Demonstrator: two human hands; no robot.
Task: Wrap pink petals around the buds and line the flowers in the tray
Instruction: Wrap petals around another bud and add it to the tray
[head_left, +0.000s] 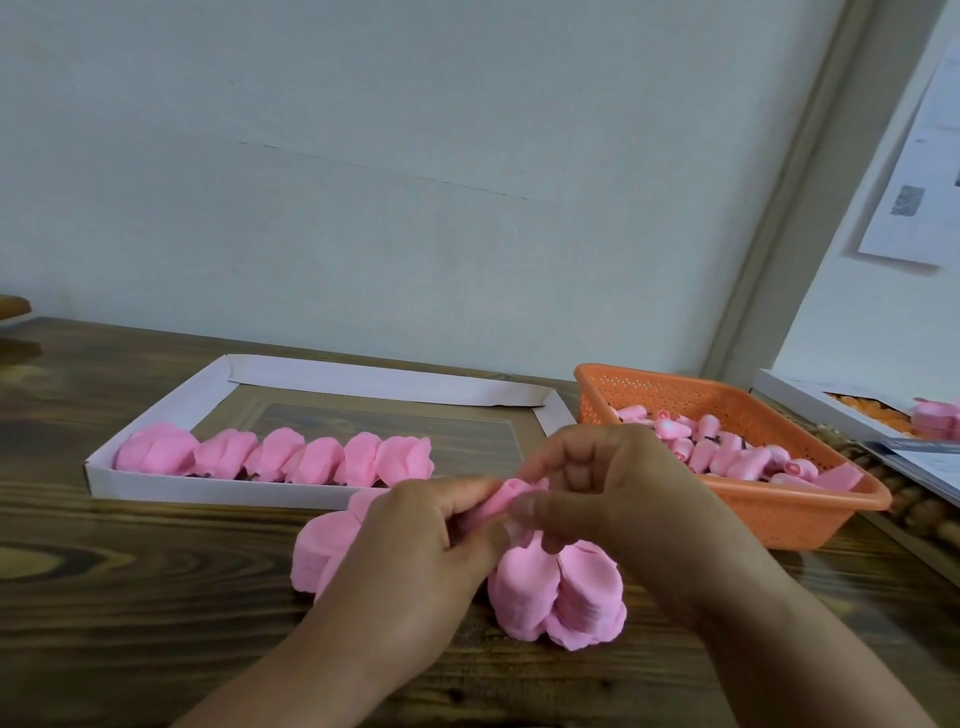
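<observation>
Here your left hand (415, 525) and right hand (597, 493) meet at the lower centre of the frame, both curled around one small pink bud (501, 500). Your left thumb and forefinger pinch its lower end; your right thumb presses a thin pink petal against its side while the other right fingers fold loosely above it. Neither hand is released.

Just below your hands, two stacks of pink petals (558, 592) lie on the wooden table (104, 597), soft, rounded and layered like crepe paper. Another stack (322, 545) sits to the left, partly hidden behind your left wrist.

At middle left lies the white cardboard tray (156, 415), shallow, with folded-up walls. Six finished pink flowers (275, 457) are lined along its near wall, touching one another, from the left corner to about the middle. The tray's right part and far side are bare floor, so there is room beside the last flower.

At middle right stands an orange perforated plastic basket (779, 514) holding a heap of small rolled pink buds (727, 447). Its near left corner is just beside your right hand. Between the tray and the basket a narrow strip of table shows.
</observation>
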